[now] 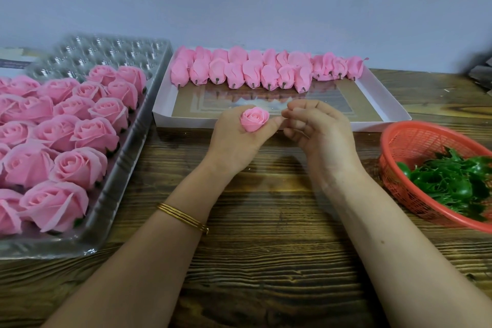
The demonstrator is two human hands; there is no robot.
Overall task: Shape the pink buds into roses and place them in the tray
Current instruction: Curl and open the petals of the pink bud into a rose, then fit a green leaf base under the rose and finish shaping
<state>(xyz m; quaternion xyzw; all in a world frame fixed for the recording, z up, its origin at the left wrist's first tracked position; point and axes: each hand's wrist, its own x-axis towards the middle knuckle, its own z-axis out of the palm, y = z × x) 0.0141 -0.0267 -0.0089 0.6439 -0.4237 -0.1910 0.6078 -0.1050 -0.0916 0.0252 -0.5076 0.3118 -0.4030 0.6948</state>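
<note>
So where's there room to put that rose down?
The far end of the clear tray has empty cups behind the finished roses. The white box has bare floor before the buds. The tray's near rows are packed.

I have the left hand (239, 141) held up ahead of its forearm, fingers and thumb curled round a pink rosebud (254, 118) that stands upright in the grip; the right hand (319, 130) sits just beside it, level and slightly blurred, its fingers (298, 132) curled inward, tips close to the left thumb, nothing visible between them; both bare forearms converge toward the hands.
</note>
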